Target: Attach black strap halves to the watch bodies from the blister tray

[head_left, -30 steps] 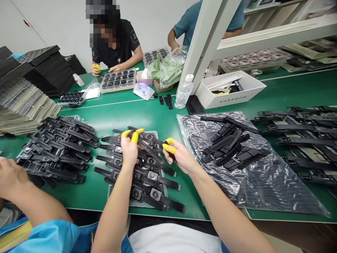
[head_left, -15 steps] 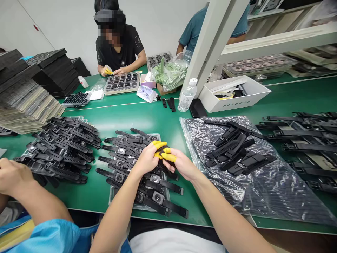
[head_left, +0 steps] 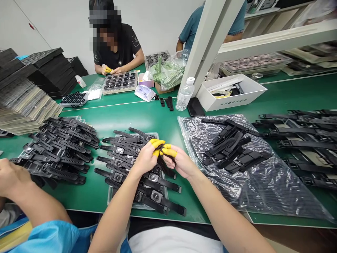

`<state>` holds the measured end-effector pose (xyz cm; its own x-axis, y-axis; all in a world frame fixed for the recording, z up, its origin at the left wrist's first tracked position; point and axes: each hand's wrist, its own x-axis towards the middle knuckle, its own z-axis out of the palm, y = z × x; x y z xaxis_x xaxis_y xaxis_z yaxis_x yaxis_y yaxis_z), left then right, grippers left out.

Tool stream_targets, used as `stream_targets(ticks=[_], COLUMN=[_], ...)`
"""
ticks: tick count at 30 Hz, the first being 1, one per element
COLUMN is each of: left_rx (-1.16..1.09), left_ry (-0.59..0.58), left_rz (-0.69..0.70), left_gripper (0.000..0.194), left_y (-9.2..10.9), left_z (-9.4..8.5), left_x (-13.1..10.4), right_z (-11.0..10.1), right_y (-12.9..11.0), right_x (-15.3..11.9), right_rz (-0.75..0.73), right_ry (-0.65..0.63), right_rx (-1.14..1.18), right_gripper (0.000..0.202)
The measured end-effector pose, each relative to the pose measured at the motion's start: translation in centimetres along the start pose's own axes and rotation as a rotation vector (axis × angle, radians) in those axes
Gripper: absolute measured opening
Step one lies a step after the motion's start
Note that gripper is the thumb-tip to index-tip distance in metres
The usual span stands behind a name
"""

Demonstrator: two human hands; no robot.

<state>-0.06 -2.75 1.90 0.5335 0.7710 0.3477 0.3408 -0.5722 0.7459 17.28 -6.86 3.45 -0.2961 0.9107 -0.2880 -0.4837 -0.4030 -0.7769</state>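
My left hand (head_left: 146,157) and my right hand (head_left: 182,162) meet above a tray of smartwatches, yellow finger cots on their fingertips. Both are closed, pinching a black watch strap (head_left: 160,147) between them. The fingers cover most of it, so I cannot tell whether a watch body is attached. Below, smartwatches (head_left: 156,196) with black straps lie in slanted rows, backs up, on a clear plastic tray (head_left: 110,196). Loose black straps (head_left: 237,151) are heaped to the right on a plastic bag (head_left: 279,189) holding more dark strips.
Another heap of strapped watches (head_left: 63,147) lies left, near a co-worker's arm (head_left: 34,196). Across the green table (head_left: 126,116) a person handles parts by a tray (head_left: 119,84). A bottle (head_left: 185,95), phone (head_left: 195,106) and white box (head_left: 231,96) stand beyond the bag, beside a post (head_left: 204,45).
The view has shifted slightly. My fingers have moved a little on the black strap, and both hands still hold it together over the tray.
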Motion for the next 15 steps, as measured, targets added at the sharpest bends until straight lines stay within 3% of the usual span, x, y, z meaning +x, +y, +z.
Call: stream_targets(ticks=[8,15], left_rx=[-0.062,0.028], left_ry=[-0.125,-0.072], left_rz=[-0.011,0.041], left_gripper=[0.047,0.039], left_y=[0.61,0.90], left_z=[-0.78,-0.52], left_x=[-0.29,0.01], right_z=[-0.28,-0.25], right_y=[-0.15,-0.32], right_x=[0.24,0.23], right_rz=[-0.015,0.021], right_ry=[0.013,0.023], right_rx=[0.065,-0.007], right_gripper=[0.039,0.038])
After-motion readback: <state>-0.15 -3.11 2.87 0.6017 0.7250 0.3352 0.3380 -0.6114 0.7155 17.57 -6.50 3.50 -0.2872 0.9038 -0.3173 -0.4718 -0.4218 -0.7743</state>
